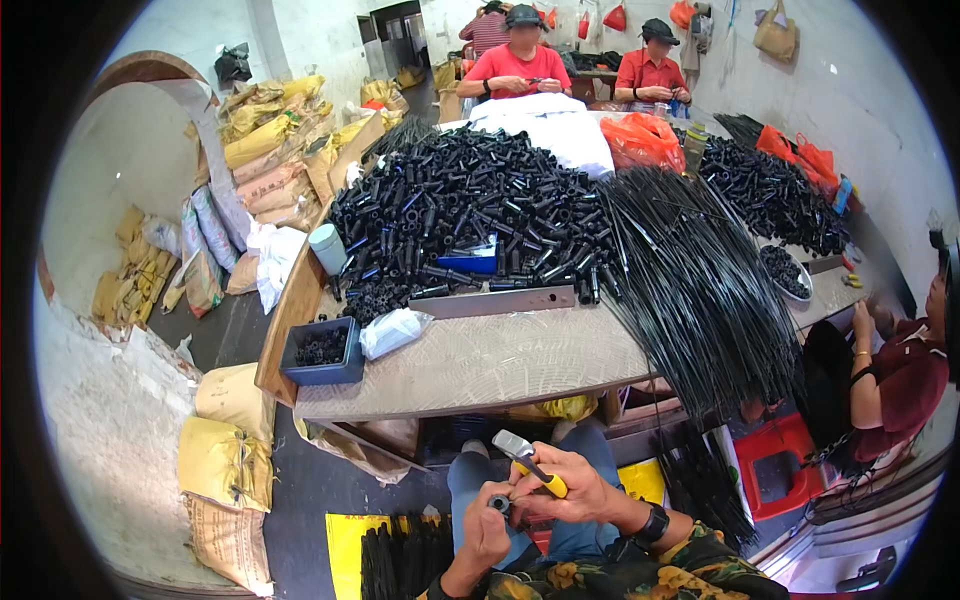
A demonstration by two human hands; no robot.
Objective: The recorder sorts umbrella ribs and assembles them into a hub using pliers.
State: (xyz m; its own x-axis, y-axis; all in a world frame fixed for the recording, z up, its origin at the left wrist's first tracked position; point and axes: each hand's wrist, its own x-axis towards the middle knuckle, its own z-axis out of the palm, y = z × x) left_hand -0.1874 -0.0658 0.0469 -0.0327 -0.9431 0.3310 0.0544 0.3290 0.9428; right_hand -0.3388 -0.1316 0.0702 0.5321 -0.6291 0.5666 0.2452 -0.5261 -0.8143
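Note:
Above my lap, my left hand (484, 530) is closed around a black tubular part (500, 503) with a round, hollow end facing up. Beside it, my right hand (580, 483) grips a small hammer (512, 443) with a silver metal head and a yellow-and-black handle. Its head points up and away toward the table. The two hands are close together, and the right fingertips are near the black part. How far the part extends below the fingers is hidden.
The worktable (500, 345) bears a heap of black tubular parts (470, 195), a blue tray (468, 258), a bin of small rings (322, 350) and long black rods (690, 290) overhanging its edge. A red stool (775, 465) and a co-worker (890, 390) are at the right. Sacks (228, 450) stand left.

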